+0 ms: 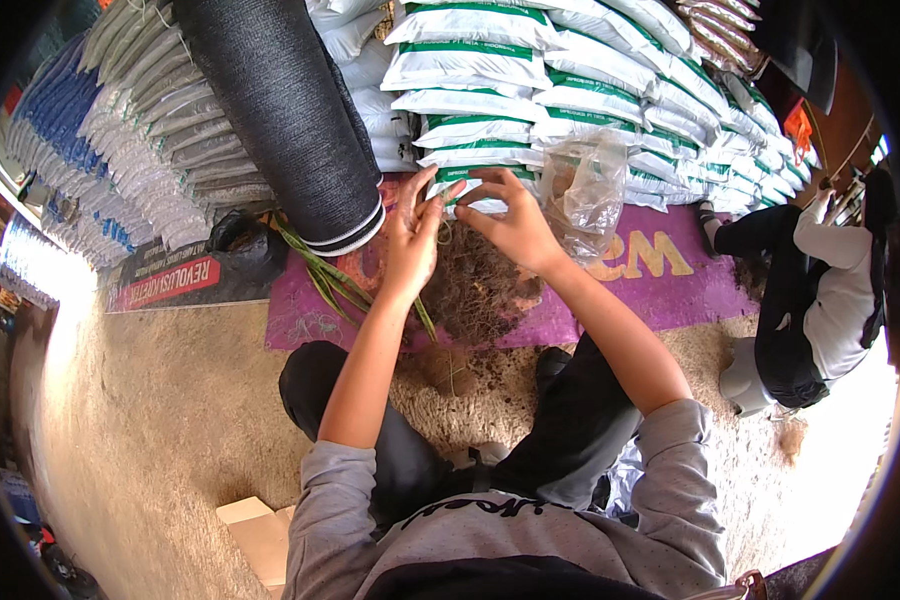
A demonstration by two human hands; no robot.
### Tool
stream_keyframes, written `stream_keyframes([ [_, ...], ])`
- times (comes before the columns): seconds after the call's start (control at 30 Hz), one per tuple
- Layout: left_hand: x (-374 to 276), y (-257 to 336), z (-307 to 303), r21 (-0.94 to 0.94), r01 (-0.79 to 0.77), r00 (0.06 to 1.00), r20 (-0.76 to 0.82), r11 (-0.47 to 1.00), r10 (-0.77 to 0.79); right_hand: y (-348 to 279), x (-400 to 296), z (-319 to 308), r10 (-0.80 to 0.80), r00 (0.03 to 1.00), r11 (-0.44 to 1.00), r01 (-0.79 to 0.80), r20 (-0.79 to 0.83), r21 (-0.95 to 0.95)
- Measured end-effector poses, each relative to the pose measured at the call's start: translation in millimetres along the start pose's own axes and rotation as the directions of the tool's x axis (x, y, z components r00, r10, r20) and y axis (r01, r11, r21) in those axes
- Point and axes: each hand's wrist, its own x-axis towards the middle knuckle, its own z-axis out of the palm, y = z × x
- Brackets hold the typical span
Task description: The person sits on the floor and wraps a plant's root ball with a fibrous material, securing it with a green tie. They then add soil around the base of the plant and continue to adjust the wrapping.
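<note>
My left hand (418,232) and my right hand (506,221) are raised close together above the purple banner (652,300). A thin, light-green strand runs between their fingertips; whether it is string or a plant fibre cannot be told. The left fingers are pinched near it, and the right thumb and index finger meet at its other side. Below my hands lies a tangled mass of roots and dark soil (480,289). Long green leaves with yellow edges (337,277) spread to its left. Behind my right hand stands a clear plastic bag (589,195) with brown contents.
Stacked white-and-green sacks (472,71) stand behind the banner. A roll of black netting (285,112) leans at the left, beside a black plastic bag (247,244). Cardboard (259,532) lies at lower left. Another person (825,300) sits at the right.
</note>
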Motion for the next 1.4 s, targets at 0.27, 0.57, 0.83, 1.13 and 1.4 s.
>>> stream_keyframes([
  [0.27, -5.0, -1.1, -2.5, -0.004, -0.05, 0.988, -0.145, 0.999, 0.049, 12.1, 7.2, 13.9, 0.0, 1.0, 0.992, -0.001, 0.014, 0.13],
  [0.57, -1.9, -0.9, -8.8, -0.03, 0.038, 0.978, -0.202, 0.999, -0.044, 12.9, 2.1, 9.6, -0.023, 0.992, 0.997, 0.014, 0.127, 0.072],
  [0.83, 3.0, -11.4, -25.0, -0.187, 0.063, 0.923, -0.362, 0.98, -0.128, 29.5, 3.1, 5.7, 0.039, 0.992, 0.987, -0.056, 0.117, 0.149],
  [1.13, 5.2, -6.0, -48.4, -0.25, -0.107, 0.858, -0.512, 0.962, -0.038, 84.7, 11.0, -27.0, 0.402, 0.89, 0.907, -0.355, 0.215, -0.227],
  [1.4, -9.9, -0.8, -43.2, -0.11, 0.036, 0.913, -0.4, 0.993, -0.078, 90.8, -13.7, -34.4, 0.465, 0.885, 0.635, -0.308, 0.032, -0.708],
])
